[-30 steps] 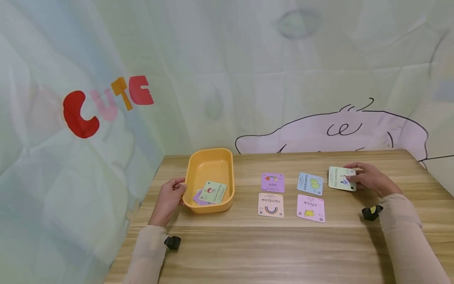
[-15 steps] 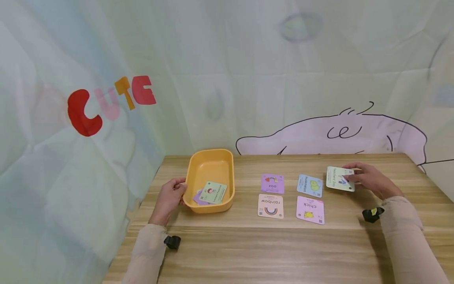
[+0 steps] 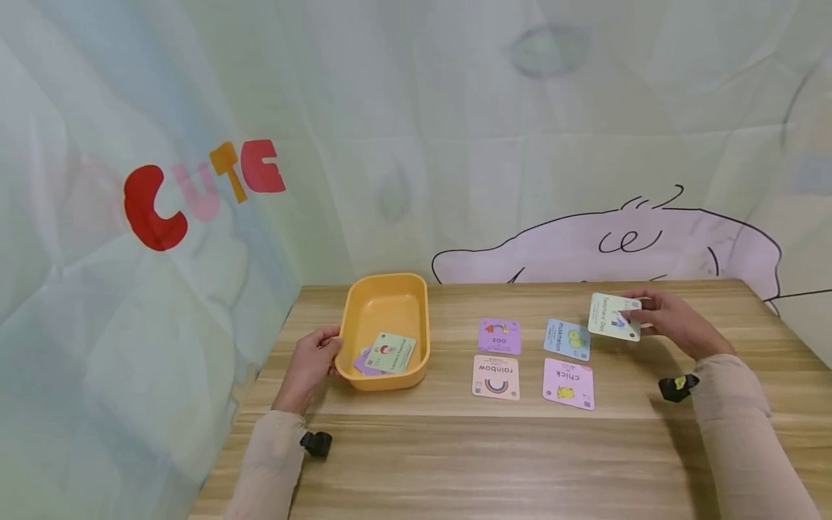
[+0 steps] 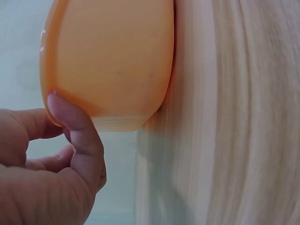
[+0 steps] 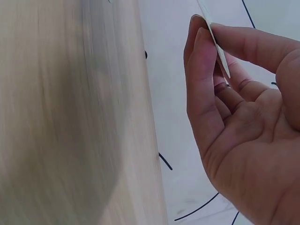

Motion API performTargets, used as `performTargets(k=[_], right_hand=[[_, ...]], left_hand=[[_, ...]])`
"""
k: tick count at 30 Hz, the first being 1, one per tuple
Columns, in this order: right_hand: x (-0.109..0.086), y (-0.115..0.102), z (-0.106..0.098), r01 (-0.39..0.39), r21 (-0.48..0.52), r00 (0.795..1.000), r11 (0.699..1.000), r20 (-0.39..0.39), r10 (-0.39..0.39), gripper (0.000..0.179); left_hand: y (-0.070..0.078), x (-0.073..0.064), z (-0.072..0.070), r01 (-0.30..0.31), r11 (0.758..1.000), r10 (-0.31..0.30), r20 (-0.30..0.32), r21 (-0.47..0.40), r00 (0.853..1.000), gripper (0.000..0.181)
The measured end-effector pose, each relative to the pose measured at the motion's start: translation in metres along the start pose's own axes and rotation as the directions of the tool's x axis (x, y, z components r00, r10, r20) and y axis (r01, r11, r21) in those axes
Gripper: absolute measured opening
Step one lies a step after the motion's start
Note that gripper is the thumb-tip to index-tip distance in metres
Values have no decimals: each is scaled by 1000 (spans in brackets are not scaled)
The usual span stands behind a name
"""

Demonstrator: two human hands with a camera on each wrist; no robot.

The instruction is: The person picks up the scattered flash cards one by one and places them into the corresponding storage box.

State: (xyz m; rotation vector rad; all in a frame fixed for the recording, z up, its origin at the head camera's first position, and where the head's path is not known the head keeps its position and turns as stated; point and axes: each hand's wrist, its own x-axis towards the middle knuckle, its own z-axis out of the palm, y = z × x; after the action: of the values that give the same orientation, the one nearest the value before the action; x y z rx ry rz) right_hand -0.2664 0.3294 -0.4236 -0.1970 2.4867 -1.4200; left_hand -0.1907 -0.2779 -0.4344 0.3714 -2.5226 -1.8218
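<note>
My right hand [image 3: 676, 323] pinches a pale green "Teachers' Day" card [image 3: 606, 318] between thumb and fingers, lifted above the table. In the right wrist view the card [image 5: 222, 57] shows edge-on. At the left, my left hand [image 3: 309, 367] grips the near-left rim of a yellow plastic bin [image 3: 383, 307], its thumb [image 4: 70, 110] against the wall in the left wrist view. Inside the bin, a green "Lantern Festival" card [image 3: 391, 352] overlaps a purple card [image 3: 365, 365]. Just left of the held card lies a blue "muskmelon" card [image 3: 567, 339].
On the wooden table [image 3: 468, 462] also lie a purple "zoo" card [image 3: 499, 336], a peach "rainbow" card [image 3: 496, 377] and a pink "chick" card [image 3: 569, 383]. A printed cloth curtain [image 3: 364, 180] hangs behind the table's back edge and along its left side.
My right hand has raised the "Teachers' Day" card off the table and carried it slightly left. My left hand and the bin have stayed put.
</note>
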Motion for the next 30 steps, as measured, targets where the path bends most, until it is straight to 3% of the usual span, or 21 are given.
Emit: performTargets(k=[17, 30], right_hand=[[12, -20, 16, 61, -28, 998, 998, 15, -60, 54], [24, -32, 30, 90, 15, 993, 996, 70, -91, 55]], left_hand=[[1, 1, -2, 3, 1000, -3, -4, 2, 1000, 35], [1, -1, -1, 7, 1000, -7, -3, -11, 1000, 35]])
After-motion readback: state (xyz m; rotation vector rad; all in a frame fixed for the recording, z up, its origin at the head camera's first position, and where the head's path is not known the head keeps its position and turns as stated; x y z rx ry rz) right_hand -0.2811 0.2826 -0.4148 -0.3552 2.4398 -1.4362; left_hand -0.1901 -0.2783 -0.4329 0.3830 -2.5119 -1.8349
